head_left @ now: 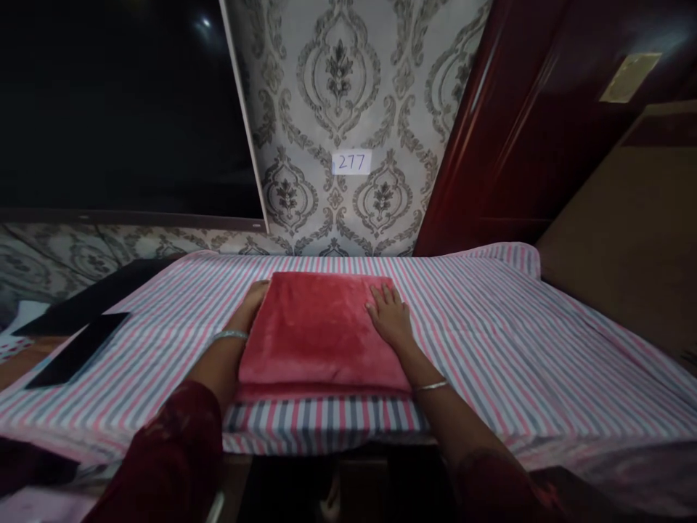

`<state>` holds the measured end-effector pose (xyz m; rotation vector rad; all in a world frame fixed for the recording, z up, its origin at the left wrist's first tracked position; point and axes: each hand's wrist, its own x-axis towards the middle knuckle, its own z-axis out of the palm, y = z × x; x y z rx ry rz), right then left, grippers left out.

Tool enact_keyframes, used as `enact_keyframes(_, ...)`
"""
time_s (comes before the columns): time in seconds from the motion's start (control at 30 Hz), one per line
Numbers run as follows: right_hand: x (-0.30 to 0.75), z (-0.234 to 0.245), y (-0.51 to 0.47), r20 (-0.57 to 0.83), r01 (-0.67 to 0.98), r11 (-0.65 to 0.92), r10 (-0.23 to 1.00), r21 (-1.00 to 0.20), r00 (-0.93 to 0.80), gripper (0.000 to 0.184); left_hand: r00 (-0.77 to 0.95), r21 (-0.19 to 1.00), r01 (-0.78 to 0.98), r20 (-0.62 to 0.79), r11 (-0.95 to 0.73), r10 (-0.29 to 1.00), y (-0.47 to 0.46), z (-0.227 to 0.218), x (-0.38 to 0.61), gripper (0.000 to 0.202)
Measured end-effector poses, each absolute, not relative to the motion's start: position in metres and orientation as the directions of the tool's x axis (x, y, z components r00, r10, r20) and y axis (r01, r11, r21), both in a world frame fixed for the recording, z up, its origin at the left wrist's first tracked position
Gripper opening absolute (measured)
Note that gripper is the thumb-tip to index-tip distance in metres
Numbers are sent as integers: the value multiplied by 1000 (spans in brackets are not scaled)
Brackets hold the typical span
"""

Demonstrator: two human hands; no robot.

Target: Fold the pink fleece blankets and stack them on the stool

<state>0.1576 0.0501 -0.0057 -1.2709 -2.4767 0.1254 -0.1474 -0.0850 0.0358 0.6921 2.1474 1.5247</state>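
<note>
A folded red plush cloth [321, 334] lies squared up on a pink, grey and white striped sheet [490, 349], its folded layers showing at the near edge. My left hand [252, 305] presses against the cloth's left side, with the fingertips partly hidden by its edge. My right hand [388, 316] lies flat, fingers spread, on the cloth's right edge. Neither hand grips anything. Each wrist wears a thin silver bangle, and maroon sleeves cover both forearms.
Two flat black objects [79, 349] lie on the sheet's left side. Behind the bed rises damask wallpaper [337, 87] bearing a paper label reading 277 [351, 163]. A dark red glossy panel [490, 123] stands at the back right, a brown board [615, 218] beside it.
</note>
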Motion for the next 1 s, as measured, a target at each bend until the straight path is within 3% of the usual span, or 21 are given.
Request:
enact_keyframes(0.1, 159, -9, 51, 308, 750, 607, 789, -262, -531, 56, -755, 953, 134, -79, 270, 651, -99, 43, -138, 38)
enact_keyframes(0.23, 162, -11, 50, 306, 740, 611, 788, -281, -535, 56, -702, 967, 183, 3, 176, 712, -143, 45, -114, 54)
enact_keyframes(0.43, 165, 1, 51, 243, 738, 601, 800, -307, -549, 55, -513, 965, 200, -44, 170, 857, -217, 38, -78, 46)
enact_keyframes(0.6, 179, 15, 33, 123, 731, 605, 790, -316, -600, 54, -500, 979, 76, -128, 191, 857, -242, 29, -71, 44)
enact_keyframes(0.7, 193, 13, 8, 176, 691, 673, 738, -265, -651, 53, -461, 974, 14, -195, 227, 866, -243, 26, -71, 45)
enact_keyframes(1.0, 211, -8, -23, 291, 636, 744, 667, -207, -686, 52, -567, 975, 83, -124, 207, 814, -254, 29, -64, 48)
